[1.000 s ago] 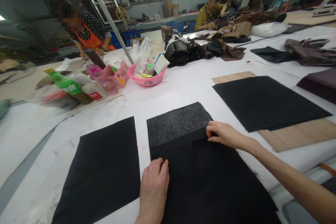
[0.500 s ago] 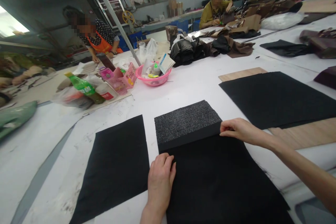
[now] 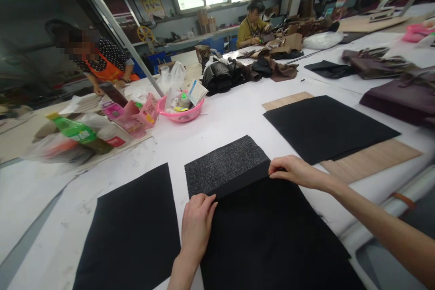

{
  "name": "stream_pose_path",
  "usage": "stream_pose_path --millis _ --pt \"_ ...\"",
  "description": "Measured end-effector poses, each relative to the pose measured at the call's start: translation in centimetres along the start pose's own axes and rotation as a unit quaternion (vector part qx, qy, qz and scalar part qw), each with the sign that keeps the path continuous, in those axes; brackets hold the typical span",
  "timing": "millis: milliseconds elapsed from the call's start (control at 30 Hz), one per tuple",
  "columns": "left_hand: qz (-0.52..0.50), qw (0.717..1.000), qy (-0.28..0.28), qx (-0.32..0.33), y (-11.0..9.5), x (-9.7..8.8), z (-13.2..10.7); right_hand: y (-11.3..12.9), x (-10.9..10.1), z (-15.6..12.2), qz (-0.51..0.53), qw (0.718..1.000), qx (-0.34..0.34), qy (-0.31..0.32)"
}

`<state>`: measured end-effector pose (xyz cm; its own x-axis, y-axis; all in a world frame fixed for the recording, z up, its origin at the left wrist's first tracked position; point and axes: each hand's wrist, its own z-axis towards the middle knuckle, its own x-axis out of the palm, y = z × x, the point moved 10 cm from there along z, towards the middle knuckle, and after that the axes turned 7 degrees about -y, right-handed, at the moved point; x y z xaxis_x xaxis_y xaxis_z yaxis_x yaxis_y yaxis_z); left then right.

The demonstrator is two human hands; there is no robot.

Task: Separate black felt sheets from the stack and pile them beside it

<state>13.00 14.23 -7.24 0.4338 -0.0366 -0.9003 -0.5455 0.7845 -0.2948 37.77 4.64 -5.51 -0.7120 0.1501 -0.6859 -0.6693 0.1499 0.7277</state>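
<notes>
A large black fabric piece (image 3: 272, 235) lies in front of me, its far edge running over a speckled dark grey board (image 3: 226, 165) with a plain black strip along its near side. At the left corner of that edge, my left hand (image 3: 197, 222) is closed on the fabric, thumb and fingers together. My right hand (image 3: 292, 172) pinches the same edge at its right corner, beside the board. A second black fabric sheet (image 3: 132, 231) lies flat to the left, apart from my left hand.
At right, stacked black sheets (image 3: 329, 127) rest on a wooden board (image 3: 374, 161). A pink basin (image 3: 183, 115), a green bottle (image 3: 78, 133) and dark bags (image 3: 397, 99) stand farther off. Two people work across the white table (image 3: 227, 118).
The view has swung to the right, so the scene sits farther left. The fabric edge at my left hand now lies a little closer to the speckled board; both hands keep their grip.
</notes>
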Motion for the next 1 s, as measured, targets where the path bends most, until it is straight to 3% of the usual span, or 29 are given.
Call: stream_pose_path --millis 133,433,600,733,800,900,1000 --pt "-0.048 0.999 0.008 -0.014 1.1 -0.2 0.0 -1.0 -0.9 0.0 0.005 0.999 0.032 -0.036" --pt "-0.198 0.964 0.055 -0.168 6.9 -1.2 -2.7 -2.7 -1.1 -0.2 0.071 0.992 0.079 -0.075" --pt "-0.206 0.959 0.043 -0.191 8.0 -2.4 -3.5 -2.9 -0.9 -0.3 0.089 0.989 0.082 -0.079" --pt "-0.159 0.972 0.047 -0.166 8.4 -2.9 -3.8 -1.3 -1.2 -0.8 0.089 0.990 0.068 -0.086" --pt "-0.084 0.989 0.027 -0.122 7.8 -3.7 -3.5 0.3 -2.0 -1.1 0.065 0.991 0.054 -0.106" --pt "0.034 0.996 -0.068 -0.055 4.7 -6.2 -2.1 3.7 -2.6 -1.7 0.023 0.994 0.015 -0.110" --pt "-0.050 0.997 -0.064 -0.005 -1.0 -6.4 0.0 6.2 -2.3 -2.6 0.010 0.995 -0.038 -0.093"
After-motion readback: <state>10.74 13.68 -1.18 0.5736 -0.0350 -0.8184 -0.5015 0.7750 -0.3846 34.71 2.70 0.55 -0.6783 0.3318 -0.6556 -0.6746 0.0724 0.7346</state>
